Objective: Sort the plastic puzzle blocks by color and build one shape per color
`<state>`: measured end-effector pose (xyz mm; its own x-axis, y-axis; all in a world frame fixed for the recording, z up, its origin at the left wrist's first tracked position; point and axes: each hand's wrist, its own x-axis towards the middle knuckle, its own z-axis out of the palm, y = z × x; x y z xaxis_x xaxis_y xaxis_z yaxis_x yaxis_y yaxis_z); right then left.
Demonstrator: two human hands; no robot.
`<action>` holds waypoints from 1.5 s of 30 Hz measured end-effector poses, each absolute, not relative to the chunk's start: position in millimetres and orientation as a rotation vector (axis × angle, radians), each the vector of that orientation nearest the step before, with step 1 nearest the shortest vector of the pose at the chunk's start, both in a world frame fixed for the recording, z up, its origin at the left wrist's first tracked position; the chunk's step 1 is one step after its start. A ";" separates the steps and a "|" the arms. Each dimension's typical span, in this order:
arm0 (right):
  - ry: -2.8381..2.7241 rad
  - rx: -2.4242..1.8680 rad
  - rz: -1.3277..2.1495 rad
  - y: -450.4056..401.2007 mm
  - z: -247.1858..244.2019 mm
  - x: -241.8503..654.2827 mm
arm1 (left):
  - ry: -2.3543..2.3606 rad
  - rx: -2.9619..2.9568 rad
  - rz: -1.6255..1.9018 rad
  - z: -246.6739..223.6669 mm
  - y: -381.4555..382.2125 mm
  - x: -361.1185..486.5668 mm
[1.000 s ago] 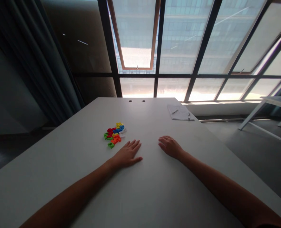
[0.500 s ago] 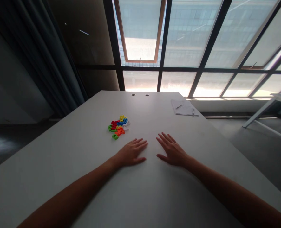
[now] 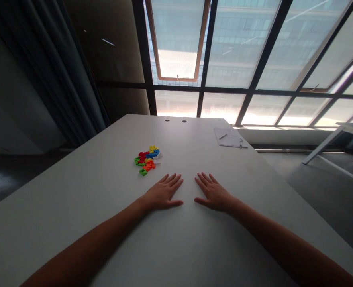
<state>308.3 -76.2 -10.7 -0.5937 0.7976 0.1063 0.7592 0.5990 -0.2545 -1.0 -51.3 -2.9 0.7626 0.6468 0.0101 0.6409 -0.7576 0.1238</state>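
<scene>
Both my hands lie flat on a white table [image 3: 104, 167], fingers spread and palms down, holding nothing. A small heap of colourful plastic pieces [image 3: 148, 160] in red, blue, yellow, green, orange and white sits ahead of my left hand [image 3: 163, 194], a short way from its fingertips. My right hand [image 3: 214, 194] rests close beside the left, with a narrow gap between them. It is nearest to the heap too, but farther off.
Sheets of paper [image 3: 228, 137] with a pen [image 3: 240, 142] lie at the far right of the table, and two small holes [image 3: 175, 120] mark its far edge. Large windows stand beyond, a dark curtain [image 3: 75, 71] hangs left, and another white table [image 3: 352, 126] stands right.
My right hand has gone from curled fingers to flat and spread, and my left hand's fingers have fanned out slightly. The whole view has tilted upward a little.
</scene>
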 end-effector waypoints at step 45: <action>-2.659 -1.390 0.197 -77.6 -4.8 307.2 | 1.014 2.770 0.235 -8.3 -47.6 -4.1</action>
